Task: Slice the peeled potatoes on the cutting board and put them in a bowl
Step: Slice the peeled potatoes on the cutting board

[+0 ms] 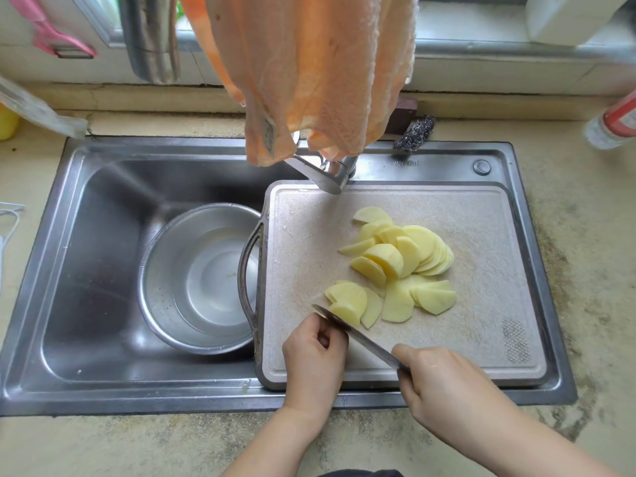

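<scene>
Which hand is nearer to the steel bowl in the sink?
Left. The left hand is just right of the steel bowl; the right hand, gripping the knife, is farther right.

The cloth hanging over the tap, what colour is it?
Orange cloth, seen in the head view.

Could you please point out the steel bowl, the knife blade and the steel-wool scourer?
Round stainless-steel bowl [192,280]: head view, inner base.
Dark metal knife blade [364,340]: head view, mid-blade.
Grey steel-wool scourer [414,133]: head view, its centre.

Board [481,235] over sink [86,270] — slices [406,259]; knife [358,333]
</scene>
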Demonstrator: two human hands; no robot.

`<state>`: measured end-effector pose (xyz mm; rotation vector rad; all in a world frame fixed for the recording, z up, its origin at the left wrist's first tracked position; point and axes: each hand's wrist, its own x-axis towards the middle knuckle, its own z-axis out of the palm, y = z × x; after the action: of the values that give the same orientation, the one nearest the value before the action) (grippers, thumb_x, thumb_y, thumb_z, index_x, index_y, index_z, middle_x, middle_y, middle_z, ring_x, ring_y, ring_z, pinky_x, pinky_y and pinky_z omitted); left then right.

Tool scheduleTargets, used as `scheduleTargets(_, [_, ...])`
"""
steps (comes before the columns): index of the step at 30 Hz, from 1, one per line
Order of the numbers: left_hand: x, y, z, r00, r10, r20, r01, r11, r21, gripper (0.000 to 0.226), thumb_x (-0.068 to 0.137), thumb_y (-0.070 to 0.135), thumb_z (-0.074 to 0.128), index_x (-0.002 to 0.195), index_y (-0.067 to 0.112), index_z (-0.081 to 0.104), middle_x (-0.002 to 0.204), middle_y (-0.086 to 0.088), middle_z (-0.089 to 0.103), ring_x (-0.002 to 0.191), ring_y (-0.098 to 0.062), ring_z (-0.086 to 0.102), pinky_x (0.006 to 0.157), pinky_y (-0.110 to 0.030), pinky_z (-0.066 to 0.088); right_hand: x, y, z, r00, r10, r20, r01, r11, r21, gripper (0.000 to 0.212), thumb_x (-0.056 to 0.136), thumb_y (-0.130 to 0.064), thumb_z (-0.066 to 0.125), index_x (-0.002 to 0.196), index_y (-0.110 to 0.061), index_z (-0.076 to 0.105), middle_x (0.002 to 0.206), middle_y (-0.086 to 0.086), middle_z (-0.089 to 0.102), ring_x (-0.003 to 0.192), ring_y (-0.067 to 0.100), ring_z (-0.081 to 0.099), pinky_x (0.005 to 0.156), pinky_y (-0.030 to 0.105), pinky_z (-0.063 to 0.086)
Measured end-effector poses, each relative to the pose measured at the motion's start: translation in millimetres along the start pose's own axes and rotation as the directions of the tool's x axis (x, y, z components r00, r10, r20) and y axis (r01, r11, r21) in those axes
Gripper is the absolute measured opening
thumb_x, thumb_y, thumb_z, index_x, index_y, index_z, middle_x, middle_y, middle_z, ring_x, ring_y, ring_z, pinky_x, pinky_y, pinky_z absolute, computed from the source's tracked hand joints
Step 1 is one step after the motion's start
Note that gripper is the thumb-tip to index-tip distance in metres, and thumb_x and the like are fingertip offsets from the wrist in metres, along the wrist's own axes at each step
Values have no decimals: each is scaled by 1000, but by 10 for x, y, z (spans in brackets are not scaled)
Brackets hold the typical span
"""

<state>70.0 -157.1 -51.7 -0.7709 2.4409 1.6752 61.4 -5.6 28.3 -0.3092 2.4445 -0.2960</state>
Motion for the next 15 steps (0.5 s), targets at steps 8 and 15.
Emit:
scheduleTargets(8, [3,3,-13,999,-25,28,25,1000,-14,37,82,4,61,55,20,43,46,10,40,49,-7,32,48,-18,28,299,-152,26,999,-11,-41,15,996,90,14,84,-16,43,91,-21,53,85,10,63,87,35,57,61,34,39])
scheduleTargets(15, [80,111,37,989,80,120,-90,993,74,21,92,17,55,71,18,57,64,3,58,59,-6,49,58,-23,38,102,61,-191,992,54,-111,-30,978,208,11,84,-23,44,73,-21,42,65,2,55,69,28,54,60,38,43])
